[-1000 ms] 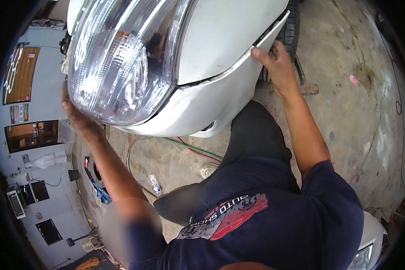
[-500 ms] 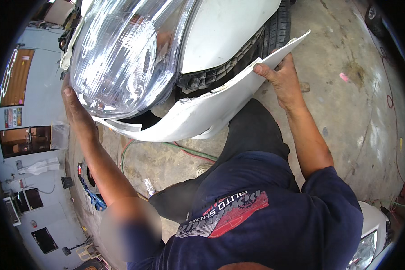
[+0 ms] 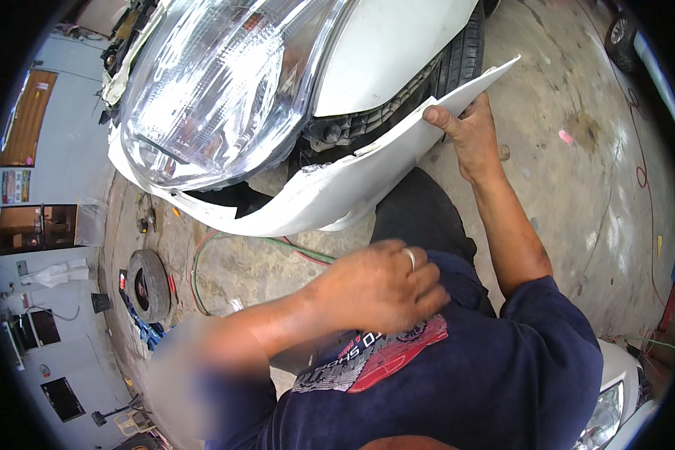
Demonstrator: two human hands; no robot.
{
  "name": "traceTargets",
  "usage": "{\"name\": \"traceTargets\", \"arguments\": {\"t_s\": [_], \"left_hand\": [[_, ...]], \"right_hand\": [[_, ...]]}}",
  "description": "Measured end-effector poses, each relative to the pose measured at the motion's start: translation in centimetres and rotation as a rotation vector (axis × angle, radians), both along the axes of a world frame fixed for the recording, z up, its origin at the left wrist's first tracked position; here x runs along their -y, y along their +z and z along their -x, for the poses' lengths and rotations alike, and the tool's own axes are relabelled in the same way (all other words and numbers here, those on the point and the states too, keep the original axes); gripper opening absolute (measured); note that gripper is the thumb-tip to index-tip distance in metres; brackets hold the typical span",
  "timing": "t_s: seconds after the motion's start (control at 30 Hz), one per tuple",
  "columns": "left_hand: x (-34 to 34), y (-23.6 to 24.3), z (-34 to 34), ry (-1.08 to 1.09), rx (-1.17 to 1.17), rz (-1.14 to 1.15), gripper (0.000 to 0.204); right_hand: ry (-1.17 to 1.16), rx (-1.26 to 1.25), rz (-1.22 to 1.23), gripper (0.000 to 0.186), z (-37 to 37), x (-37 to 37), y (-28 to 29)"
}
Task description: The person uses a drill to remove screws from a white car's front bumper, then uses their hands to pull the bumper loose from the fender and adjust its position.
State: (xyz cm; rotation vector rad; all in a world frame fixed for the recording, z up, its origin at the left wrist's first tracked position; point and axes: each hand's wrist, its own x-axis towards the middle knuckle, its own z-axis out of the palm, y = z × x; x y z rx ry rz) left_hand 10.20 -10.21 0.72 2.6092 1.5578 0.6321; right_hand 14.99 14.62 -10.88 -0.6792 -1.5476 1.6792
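Bumper cover (image 3: 307,199) on a single grip: at the front corner of a white car (image 3: 409,22), the white panel stands away from the fender (image 3: 379,71) and runs below the headlight (image 3: 210,97), a dark gap open along its upper edge. Your right hand (image 3: 469,135) pinches its free end near the front tire (image 3: 461,56), thumb on the outer face, the other fingers tucked behind and mostly hidden. Your left hand (image 3: 382,289), blurred, hangs apart from the panel before your navy shirt (image 3: 502,360), fingers curled together; whether they enclose anything small cannot be told. Should that one pinch slip, the cover could sag or twist toward the concrete floor (image 3: 577,247) and chip its paint. Pulling the free end too far outward might crack the plastic or strain whatever fastens it near the headlight, out of view. Pressed inward askew, its upper edge could scrape the lens or the fender's lower edge. Hoses (image 3: 307,252) on the floor beyond the cover's lower edge could snag your foot if you step that way.
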Motion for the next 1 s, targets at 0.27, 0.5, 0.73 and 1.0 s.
{"name": "traceTargets", "arguments": {"t_s": [0.27,0.5,0.73,1.0], "left_hand": [[-3.5,-2.1,7.5,0.231,-0.080,-0.050,0.029],[0.5,-1.5,7.0,0.283,-0.121,-0.360,0.026],[8.9,-0.6,9.3,1.100,0.013,-0.307,0.052],[12.0,2.4,11.8,1.156,-0.058,-0.093,0.061]], "right_hand": [[-0.017,0.009,0.081,0.108,1.6,-1.5,-0.8],[0.100,-0.059,0.053,0.115,2.4,-2.3,-1.9],[-0.387,0.371,-0.656,0.103,1.3,-0.7,-0.6],[0.406,0.036,-1.079,0.063,2.6,7.4,10.0]]}}
